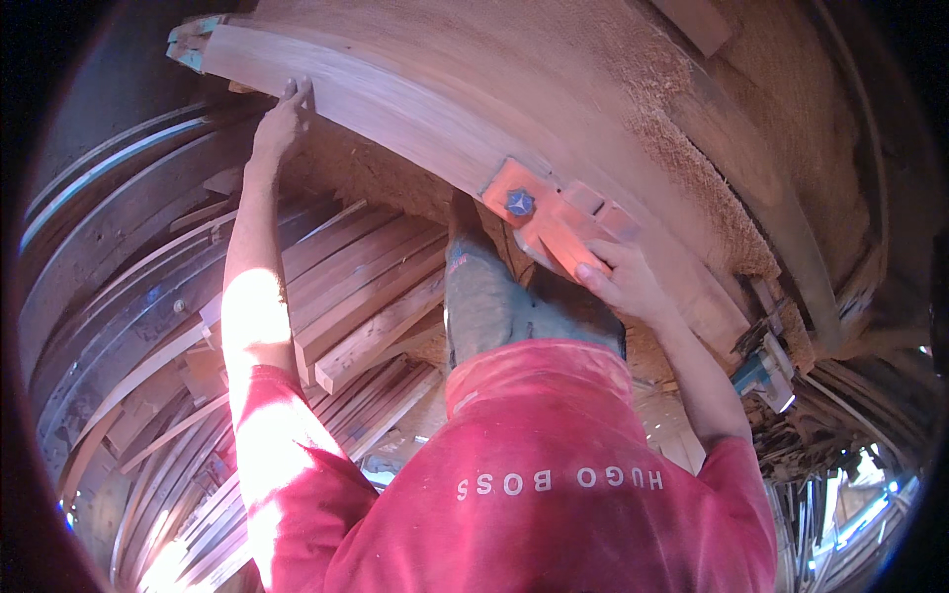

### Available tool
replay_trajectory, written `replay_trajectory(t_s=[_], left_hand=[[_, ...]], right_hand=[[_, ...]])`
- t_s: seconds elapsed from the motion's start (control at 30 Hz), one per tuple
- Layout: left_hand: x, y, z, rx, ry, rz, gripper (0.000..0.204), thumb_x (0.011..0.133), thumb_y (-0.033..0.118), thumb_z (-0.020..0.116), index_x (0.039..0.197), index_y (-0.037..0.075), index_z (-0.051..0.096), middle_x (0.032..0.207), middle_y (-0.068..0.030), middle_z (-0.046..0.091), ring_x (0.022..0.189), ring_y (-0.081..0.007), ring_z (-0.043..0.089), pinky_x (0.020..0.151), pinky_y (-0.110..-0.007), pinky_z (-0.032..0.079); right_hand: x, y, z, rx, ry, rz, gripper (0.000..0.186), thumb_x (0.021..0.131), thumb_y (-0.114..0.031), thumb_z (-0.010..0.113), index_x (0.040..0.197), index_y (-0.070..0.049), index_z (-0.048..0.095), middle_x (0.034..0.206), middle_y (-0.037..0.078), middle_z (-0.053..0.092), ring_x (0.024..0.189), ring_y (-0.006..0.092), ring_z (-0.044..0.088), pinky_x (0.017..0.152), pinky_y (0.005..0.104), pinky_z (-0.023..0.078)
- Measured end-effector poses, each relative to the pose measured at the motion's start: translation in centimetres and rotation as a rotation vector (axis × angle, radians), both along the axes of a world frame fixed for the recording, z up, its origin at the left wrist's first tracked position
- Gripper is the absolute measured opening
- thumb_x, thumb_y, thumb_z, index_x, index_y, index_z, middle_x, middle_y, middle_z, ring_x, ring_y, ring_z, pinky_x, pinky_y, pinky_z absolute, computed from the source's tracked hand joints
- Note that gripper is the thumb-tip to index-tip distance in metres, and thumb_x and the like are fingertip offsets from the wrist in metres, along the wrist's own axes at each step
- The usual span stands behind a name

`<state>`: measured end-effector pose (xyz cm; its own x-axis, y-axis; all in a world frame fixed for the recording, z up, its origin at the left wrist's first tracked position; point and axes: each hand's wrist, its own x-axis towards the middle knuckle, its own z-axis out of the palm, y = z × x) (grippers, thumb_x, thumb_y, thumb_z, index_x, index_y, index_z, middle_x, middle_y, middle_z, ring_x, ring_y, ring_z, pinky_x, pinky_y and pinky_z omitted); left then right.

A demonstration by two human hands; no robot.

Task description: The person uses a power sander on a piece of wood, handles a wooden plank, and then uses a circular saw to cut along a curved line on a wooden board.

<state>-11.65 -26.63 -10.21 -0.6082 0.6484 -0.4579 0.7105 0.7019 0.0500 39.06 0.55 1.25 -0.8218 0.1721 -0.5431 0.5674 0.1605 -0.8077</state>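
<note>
A long pale wooden board (376, 99) lies diagonally across the sawdust-coated work surface (554, 69). My left hand (284, 119) touches the board's lower edge near its upper-left end, fingers stretched onto it. My right hand (623, 277) grips an orange power planer (549, 217) with a dark star-shaped knob, which sits on the board toward the right. Whether the tool touches the wood along its whole base, I cannot tell. A teal clamp (186, 47) is at the board's upper-left end.
Stacked lumber strips (366, 267) fill the space below and left. Curved dark rails (99, 178) run along the far left. Another teal tool, possibly a clamp (756, 376), is at the lower right, beside piled scrap (840, 415). Sawdust lies along the surface's right edge.
</note>
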Motion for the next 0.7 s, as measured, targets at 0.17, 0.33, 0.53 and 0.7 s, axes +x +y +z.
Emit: replay_trajectory(t_s=[0.17, 0.33, 0.53, 0.7], left_hand=[[-0.9, 0.6, 0.6, -0.044, -0.015, -0.02, 0.075, 0.085, 0.01, 0.059, 0.155, 0.027, 0.038, 0.156, -0.0162, 0.042, 0.116, -0.0408, 0.062, 0.097, -0.048, 0.053], [-0.2, 1.0, 1.7, -0.032, 0.002, -0.024, 0.073, 0.084, 0.009, 0.058, 0.153, 0.027, 0.041, 0.154, -0.0145, 0.044, 0.114, -0.0405, 0.064, 0.098, -0.048, 0.053], [-0.6, 0.4, 1.5, 0.003, 0.025, -0.08, 0.072, 0.084, 0.009, 0.057, 0.152, 0.025, 0.042, 0.155, -0.0134, 0.044, 0.113, -0.0405, 0.064, 0.098, -0.049, 0.052], [-0.7, 0.4, 1.4, 0.046, 0.019, -0.062, 0.07, 0.084, 0.009, 0.057, 0.151, 0.024, 0.045, 0.155, -0.0136, 0.044, 0.119, -0.0382, 0.062, 0.105, -0.048, 0.048]], right_hand=[[-5.2, -0.6, -0.6, 0.001, 0.039, 0.055, 0.045, 0.094, -0.045, 0.06, 0.093, 0.0, 0.067, 0.08, 0.022, 0.064, 0.075, 0.0362, 0.063, 0.071, 0.0445, 0.048], [-9.7, -1.4, -0.8, -0.002, 0.092, 0.035, 0.048, 0.094, -0.047, 0.061, 0.088, 0.0, 0.066, 0.077, 0.023, 0.063, 0.071, 0.0382, 0.062, 0.068, 0.0457, 0.047], [-15.6, -3.3, -2.0, 0.028, 0.185, 0.014, 0.052, 0.094, -0.049, 0.061, 0.083, 0.001, 0.065, 0.073, 0.024, 0.062, 0.068, 0.0399, 0.062, 0.066, 0.046, 0.048], [-20.4, -4.7, -2.8, 0.074, 0.263, -0.019, 0.053, 0.094, -0.049, 0.06, 0.081, 0.002, 0.065, 0.074, 0.026, 0.063, 0.069, 0.0419, 0.063, 0.066, 0.0464, 0.048]])
